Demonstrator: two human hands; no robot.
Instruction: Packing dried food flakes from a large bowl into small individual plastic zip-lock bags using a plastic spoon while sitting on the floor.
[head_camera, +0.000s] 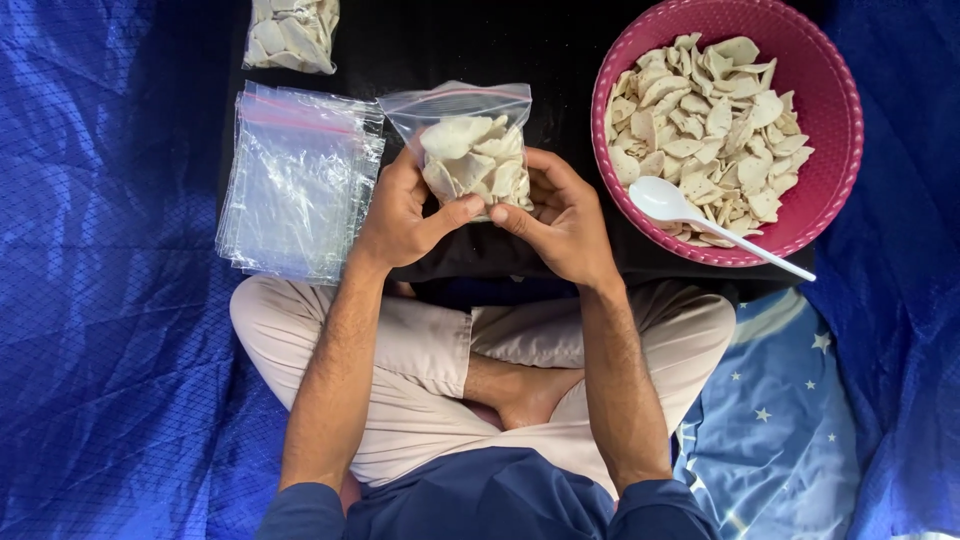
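A clear zip bag (472, 150) partly filled with pale dried chips stands upright on the black cloth in front of me. My left hand (400, 212) grips its lower left side, thumb across the front. My right hand (562, 218) holds the lower right side, thumb meeting the left one at the bag's bottom. The bag's top with its pink seal strip stands above my fingers.
A stack of empty clear zip bags (298, 180) lies to the left. A filled bag (292, 34) rests at the top left. A pink bowl (832, 110) of chips with a white spoon (690, 215) sits to the right. My crossed legs are below.
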